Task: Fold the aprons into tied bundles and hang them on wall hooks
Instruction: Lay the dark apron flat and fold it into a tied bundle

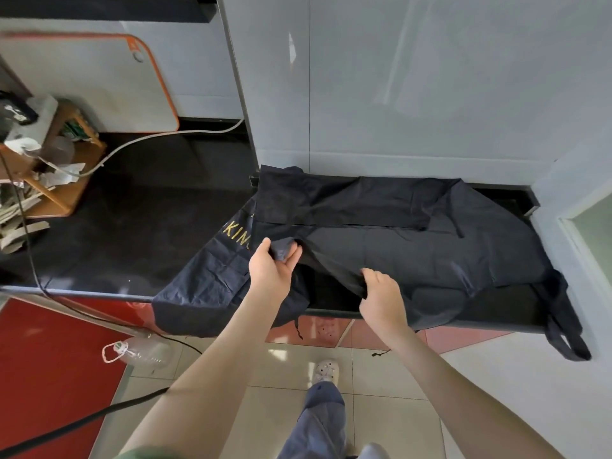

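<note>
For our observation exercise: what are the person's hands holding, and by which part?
The dark navy apron: the left hand pinches a bunched fold at its near edge; the right hand grips the same strip of cloth.

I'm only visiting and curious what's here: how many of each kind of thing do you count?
Aprons: 2, as far as overlap shows: lettered apron, plain apron
Hands: 2, left hand, right hand, both gripping the plain apron
Plastic bottle: 1
Orange-rimmed board: 1
Total: 6

Both hands [271,266] [381,293] pinch a dark apron [430,253] on the counter [149,220].
</note>
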A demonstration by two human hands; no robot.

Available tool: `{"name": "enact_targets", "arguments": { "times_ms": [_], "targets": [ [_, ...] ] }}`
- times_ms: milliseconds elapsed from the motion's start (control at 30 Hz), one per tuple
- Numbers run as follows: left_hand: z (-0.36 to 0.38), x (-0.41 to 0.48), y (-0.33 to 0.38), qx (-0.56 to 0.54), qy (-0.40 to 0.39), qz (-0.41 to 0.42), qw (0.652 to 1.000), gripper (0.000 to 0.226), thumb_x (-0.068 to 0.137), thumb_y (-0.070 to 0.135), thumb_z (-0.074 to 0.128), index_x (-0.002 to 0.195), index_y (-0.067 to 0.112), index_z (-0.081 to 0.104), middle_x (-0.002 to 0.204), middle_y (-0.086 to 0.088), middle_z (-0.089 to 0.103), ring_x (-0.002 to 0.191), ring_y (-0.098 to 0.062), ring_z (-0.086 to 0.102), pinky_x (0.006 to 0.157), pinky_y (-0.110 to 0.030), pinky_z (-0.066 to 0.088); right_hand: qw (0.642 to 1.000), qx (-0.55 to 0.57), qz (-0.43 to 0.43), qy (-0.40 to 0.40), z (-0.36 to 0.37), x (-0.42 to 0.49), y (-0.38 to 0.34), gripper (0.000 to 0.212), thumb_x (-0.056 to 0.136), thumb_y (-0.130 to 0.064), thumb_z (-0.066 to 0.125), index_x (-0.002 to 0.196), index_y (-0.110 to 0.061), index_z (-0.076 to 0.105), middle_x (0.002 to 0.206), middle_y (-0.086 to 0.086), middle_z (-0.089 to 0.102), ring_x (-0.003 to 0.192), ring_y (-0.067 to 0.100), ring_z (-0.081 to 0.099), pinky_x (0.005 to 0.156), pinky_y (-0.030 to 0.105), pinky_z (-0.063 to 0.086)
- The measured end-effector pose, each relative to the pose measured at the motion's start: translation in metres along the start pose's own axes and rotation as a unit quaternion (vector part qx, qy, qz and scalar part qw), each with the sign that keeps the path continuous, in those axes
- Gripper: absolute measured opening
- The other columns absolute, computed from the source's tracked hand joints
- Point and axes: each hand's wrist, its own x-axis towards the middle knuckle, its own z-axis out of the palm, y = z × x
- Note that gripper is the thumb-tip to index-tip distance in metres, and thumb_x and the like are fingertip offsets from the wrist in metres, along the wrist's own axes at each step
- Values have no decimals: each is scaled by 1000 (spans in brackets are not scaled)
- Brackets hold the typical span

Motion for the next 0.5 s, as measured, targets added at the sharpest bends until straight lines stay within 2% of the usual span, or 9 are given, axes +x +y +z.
{"name": "enact_targets", "arguments": {
  "times_ms": [67,167,267,333,400,467,500],
  "targets": [
    [-3,5,1,-29,18,6,999,38,103,19,41,138,2,44,85,-16,62,55,-22,66,66,-39,53,999,-18,32,19,-10,4,17,55,72,9,58,124,-6,57,116,9,61,109,31,55,95,38,39],
    [-4,11,7,-55,34,19,998,41,106,23,34,137,-1,44,89,-16,62,73,-21,63,79,-39,50,994,-16,108,27,-29,11,40,43,79,4,59,120,-7,58,116,9,59,111,31,51,92,38,40],
    [1,16,12,-69,53,18,996,43,106,25,31,139,-2,39,118,-20,61,108,-27,61,93,-40,49,985,-37,166,22,-44,21,64,33,86,-1,57,118,-6,58,117,11,57,111,31,50,90,38,40],
    [7,14,12,-79,70,25,994,42,106,24,30,139,-2,37,125,-22,56,120,-31,56,100,-41,46,980,-23,193,35,-50,28,73,27,85,0,57,112,-5,60,115,12,57,108,32,50,88,39,40],
    [13,22,12,-84,95,45,991,41,106,21,30,140,-2,37,126,-24,55,115,-37,58,94,-43,50,977,-7,207,45,-56,38,81,25,85,-2,59,110,-5,60,115,13,57,107,32,50,89,40,40],
    [13,36,14,-62,121,55,989,42,104,21,32,139,-2,39,127,-25,55,96,-37,64,74,-42,57,976,-21,212,48,-60,48,87,28,86,-7,62,113,-8,59,118,12,56,111,31,50,93,41,38],
    [13,43,14,-39,133,56,989,42,103,21,32,138,-1,40,126,-23,56,92,-35,64,70,-40,58,974,-31,217,55,-62,53,88,30,86,-8,62,115,-9,59,120,11,55,113,31,49,96,42,36]
  ]
}}
